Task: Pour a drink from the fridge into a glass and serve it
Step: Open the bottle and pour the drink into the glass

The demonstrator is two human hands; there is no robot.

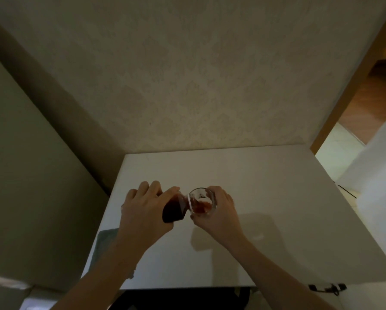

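My left hand (147, 206) grips a bottle of dark drink (175, 208), tipped to the right with its white-ringed neck at the rim of a clear glass (202, 201). Reddish-brown liquid lies in the bottom of the glass. My right hand (219, 209) wraps around the right side of the glass and holds it slightly tilted just above the white table (266, 186). The bottle's base is hidden behind my left hand.
A grey cloth (102, 245) lies at the table's left edge. A patterned wall stands behind the table, with a large pale surface on the left. On the right is an open doorway (355, 104) with a wooden floor beyond.
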